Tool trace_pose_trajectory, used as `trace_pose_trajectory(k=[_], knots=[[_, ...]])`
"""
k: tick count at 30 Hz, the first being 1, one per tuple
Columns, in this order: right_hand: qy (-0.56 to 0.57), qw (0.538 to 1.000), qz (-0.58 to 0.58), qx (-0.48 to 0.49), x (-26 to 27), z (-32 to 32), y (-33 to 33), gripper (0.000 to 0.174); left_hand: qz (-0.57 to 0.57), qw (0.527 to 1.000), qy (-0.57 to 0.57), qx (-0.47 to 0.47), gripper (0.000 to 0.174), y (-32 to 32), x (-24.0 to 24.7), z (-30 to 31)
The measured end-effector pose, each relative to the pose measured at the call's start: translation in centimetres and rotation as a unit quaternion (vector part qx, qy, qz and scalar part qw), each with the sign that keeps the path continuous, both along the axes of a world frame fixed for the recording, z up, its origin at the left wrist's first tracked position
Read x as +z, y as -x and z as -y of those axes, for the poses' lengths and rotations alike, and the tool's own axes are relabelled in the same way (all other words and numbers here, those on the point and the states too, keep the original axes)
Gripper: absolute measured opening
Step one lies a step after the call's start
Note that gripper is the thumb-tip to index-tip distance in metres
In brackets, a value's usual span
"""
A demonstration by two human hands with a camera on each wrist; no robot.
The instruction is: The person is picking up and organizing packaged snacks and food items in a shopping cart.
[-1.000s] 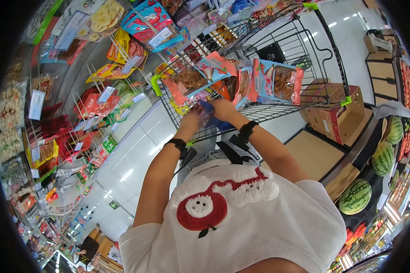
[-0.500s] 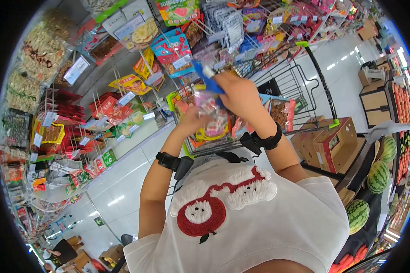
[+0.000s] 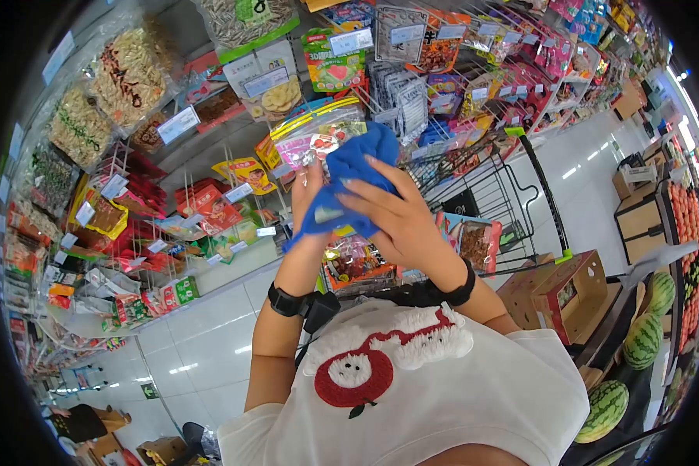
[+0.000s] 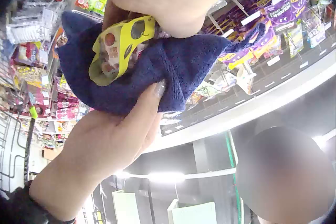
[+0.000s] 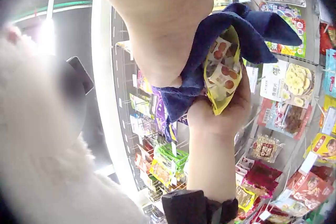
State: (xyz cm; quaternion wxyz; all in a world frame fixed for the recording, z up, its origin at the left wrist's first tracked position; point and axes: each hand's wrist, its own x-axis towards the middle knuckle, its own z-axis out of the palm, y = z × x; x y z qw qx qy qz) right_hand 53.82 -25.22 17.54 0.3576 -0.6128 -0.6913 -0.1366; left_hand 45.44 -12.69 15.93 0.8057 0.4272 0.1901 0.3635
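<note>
My left hand (image 3: 309,186) grips a pink snack bag (image 3: 318,138) with a yellow top edge and a clear part showing small wrapped pieces. My right hand (image 3: 400,221) holds a blue cloth (image 3: 359,155) against the bag, its fingers spread over the cloth. In the left wrist view, the right thumb lies on the cloth (image 4: 173,71), which wraps partly round the bag (image 4: 123,48). From the right wrist, the bag (image 5: 223,71) shows in the left palm, with the cloth (image 5: 197,71) folded along its side. Part of the left hand is hidden behind the cloth.
Below the hands stands a wire shopping cart (image 3: 512,206) with several snack packs (image 3: 474,241) in it. Racks of hanging packets (image 3: 210,203) line the left and far side. A cardboard box (image 3: 559,299) and watermelons (image 3: 604,412) are on the right.
Both hands have risen from the cart toward the rack with the bag and the cloth. The cloth, bunched in the right hand before, is now spread over the bag. The view has shifted toward the rack.
</note>
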Motion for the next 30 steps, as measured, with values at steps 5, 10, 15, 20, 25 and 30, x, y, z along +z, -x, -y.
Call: trace_pose_trajectory(k=[5,10,15,20,25,30], knots=[[-0.004,1.0,0.007,0.018,0.5,2.0,-0.3,0.047,0.05,0.997,-0.021,-0.055,0.045,0.0,-1.3,0.2],[-0.026,0.993,-0.01,-0.116,1.0,1.1,-0.3,0.055,-0.157,0.894,-0.417,0.038,0.042,0.3,-2.3,2.8],[-0.024,0.993,-0.031,-0.113,0.8,1.1,-0.2,0.055,-0.116,0.945,-0.278,-0.128,0.039,0.3,-4.7,0.2],[0.0,0.996,0.028,-0.084,-0.1,1.4,0.4,0.051,0.088,0.983,0.097,-0.13,0.054,-1.9,-1.4,2.5],[0.026,1.0,-0.002,-0.009,-1.1,3.5,0.3,0.043,0.033,0.993,0.088,-0.078,0.056,-1.5,-0.4,0.7],[-0.02,0.996,-0.07,0.046,-1.5,4.5,-2.1,0.036,0.04,0.998,0.053,-0.002,0.051,-1.8,0.9,2.3]])
